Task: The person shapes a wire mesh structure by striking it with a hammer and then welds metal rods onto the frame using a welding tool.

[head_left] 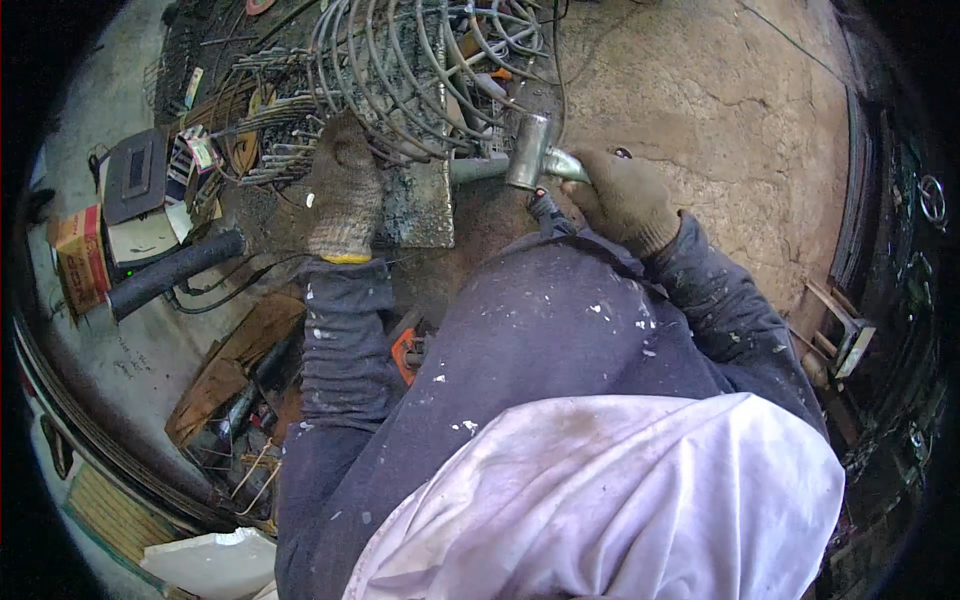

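My right hand [625, 198], in a dirty knit glove, is closed around the metal handle of a hammer [530, 150]. Its thick, shiny cylindrical head is above a narrow metal bar [480, 168]. On the left, my left hand [345, 185] wears a similar glove with a yellow cuff edge. Its fingers look curled down at the near edge of a frame of curved metal rods [400, 75]; what they hold, if anything, is hidden. Beneath the frame and beside that glove lies a pitted, spattered metal plate [425, 205].
Bundles of metal rods [280, 115] lie left of the frame. Further left are a dark welding mask [135, 175], an orange box [80, 260] and a black tube [175, 272]. Torn cardboard [235, 365] lies nearer. A small wooden piece [840, 330] is at right on the concrete floor [700, 100].
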`<state>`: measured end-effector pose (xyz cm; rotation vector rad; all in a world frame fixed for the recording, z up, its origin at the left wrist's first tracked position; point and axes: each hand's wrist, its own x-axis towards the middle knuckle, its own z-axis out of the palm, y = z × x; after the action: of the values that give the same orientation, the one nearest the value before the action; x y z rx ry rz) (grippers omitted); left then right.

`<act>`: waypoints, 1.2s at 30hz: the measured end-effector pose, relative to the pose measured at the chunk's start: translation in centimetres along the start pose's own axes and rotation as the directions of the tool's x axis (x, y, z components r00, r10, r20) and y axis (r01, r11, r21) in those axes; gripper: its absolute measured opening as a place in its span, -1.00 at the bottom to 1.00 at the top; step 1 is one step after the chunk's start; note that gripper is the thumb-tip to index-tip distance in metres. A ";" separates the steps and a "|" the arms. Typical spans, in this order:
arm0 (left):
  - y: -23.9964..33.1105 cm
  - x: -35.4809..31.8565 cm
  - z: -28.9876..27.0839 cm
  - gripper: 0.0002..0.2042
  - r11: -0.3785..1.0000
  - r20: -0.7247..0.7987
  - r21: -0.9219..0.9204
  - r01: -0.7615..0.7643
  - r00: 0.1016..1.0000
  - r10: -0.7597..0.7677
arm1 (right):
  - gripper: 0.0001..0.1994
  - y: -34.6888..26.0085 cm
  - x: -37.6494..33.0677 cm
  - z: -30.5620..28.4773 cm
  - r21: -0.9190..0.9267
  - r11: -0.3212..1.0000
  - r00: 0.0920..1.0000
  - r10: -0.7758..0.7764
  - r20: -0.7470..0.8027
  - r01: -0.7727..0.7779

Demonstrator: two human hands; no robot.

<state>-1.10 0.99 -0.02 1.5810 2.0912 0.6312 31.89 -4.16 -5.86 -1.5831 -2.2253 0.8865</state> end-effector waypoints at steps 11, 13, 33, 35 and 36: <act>-3.2 1.3 1.1 -0.40 0.989 -0.043 -0.117 -0.092 0.995 0.087 | -0.51 -4.1 0.7 -2.0 0.139 0.925 0.935 -0.353 -0.028 0.353; -2.5 1.2 0.9 -0.39 0.987 -0.037 -0.123 -0.101 0.995 0.097 | -0.54 -4.9 1.2 -2.8 0.129 0.942 0.950 -0.311 -0.013 0.310; -1.1 0.3 0.4 -0.37 0.993 -0.036 -0.097 -0.073 0.997 0.070 | -0.60 -6.4 0.2 -2.9 0.091 0.964 0.966 -0.239 -0.097 0.248; 2.2 -0.7 -0.4 -0.36 0.994 0.016 -0.102 -0.024 1.000 0.026 | -0.59 -6.5 0.8 -3.7 0.019 0.987 0.986 -0.160 0.045 0.159; 2.1 -0.8 -0.5 -0.35 0.995 0.019 -0.090 -0.031 0.999 0.033 | -0.60 -5.7 1.6 -3.6 -0.027 0.996 0.994 -0.088 0.066 0.090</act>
<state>0.39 0.71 1.62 1.5679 1.9979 0.7069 28.92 -2.73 0.30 -1.4755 -2.3439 0.8951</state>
